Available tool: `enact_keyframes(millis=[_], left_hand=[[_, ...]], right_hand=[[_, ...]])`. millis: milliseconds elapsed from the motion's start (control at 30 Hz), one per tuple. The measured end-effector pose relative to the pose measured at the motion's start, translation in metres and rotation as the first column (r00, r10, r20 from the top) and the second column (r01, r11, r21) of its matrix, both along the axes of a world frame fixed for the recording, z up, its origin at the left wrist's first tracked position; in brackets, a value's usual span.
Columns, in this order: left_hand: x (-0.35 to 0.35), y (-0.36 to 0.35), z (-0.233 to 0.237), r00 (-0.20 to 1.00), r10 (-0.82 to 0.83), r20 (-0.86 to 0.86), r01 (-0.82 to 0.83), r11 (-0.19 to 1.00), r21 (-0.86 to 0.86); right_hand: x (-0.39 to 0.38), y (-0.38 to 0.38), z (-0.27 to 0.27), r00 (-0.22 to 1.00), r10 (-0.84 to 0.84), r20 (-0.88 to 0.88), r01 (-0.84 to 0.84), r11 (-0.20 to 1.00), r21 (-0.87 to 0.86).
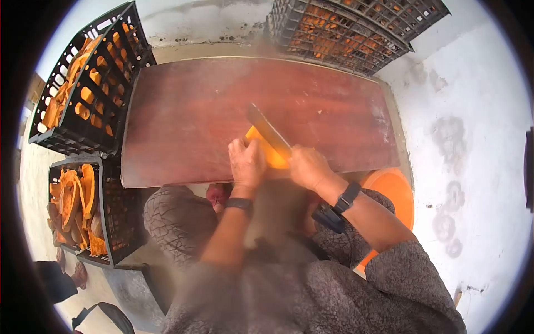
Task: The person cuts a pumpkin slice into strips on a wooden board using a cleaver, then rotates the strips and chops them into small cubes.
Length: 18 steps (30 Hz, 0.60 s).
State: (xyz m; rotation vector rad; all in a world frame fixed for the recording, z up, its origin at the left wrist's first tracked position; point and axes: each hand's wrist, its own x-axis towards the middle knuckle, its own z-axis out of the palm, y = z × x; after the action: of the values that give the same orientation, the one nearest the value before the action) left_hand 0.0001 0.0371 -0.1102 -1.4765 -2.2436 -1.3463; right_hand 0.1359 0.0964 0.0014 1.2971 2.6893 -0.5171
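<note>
Over the front part of the reddish-brown table [194, 111], a bright orange piece of pumpkin [272, 158] lies between my hands. My left hand [246, 163] grips its left side with bent fingers. The handle of a broad-bladed knife is wrapped in my right hand [309, 167]. From that fist the knife blade [267, 126] points up and to the left, overlapping the upper right side of the pumpkin piece in this view. Most of the handle is hidden by my fingers.
A black crate [69, 119] of orange pumpkin pieces stands at the upper left, above another filled crate [102, 214]. Stacked crates [356, 42] hold more behind the table. An orange basin [401, 195] is at my right. Another person's foot [79, 275] shows lower left.
</note>
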Motion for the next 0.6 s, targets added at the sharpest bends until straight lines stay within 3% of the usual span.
enact_keyframes(millis=[200, 333, 400, 600], left_hand=[[0.0, 0.001, 0.001, 0.999, -0.018, 0.039, 0.018, 1.0, 0.005], [-0.002, 0.001, -0.001, 1.0, -0.016, 0.01, 0.016, 0.999, -0.036], [0.0, 0.003, -0.002, 1.0, -0.023, -0.015, 0.022, 0.999, -0.047], [0.001, 0.0, 0.003, 1.0, -0.004, 0.008, 0.004, 0.999, 0.032]], right_hand=[[0.046, -0.016, 0.016, 0.996, 0.065, 0.066, -0.066, 0.998, 0.011], [0.032, -0.022, 0.003, 0.993, -0.043, 0.11, 0.05, 0.997, -0.055], [0.013, -0.007, -0.009, 0.999, -0.018, -0.043, 0.018, 1.0, 0.004], [0.013, -0.006, 0.0, 0.998, -0.024, -0.062, 0.025, 0.999, 0.023]])
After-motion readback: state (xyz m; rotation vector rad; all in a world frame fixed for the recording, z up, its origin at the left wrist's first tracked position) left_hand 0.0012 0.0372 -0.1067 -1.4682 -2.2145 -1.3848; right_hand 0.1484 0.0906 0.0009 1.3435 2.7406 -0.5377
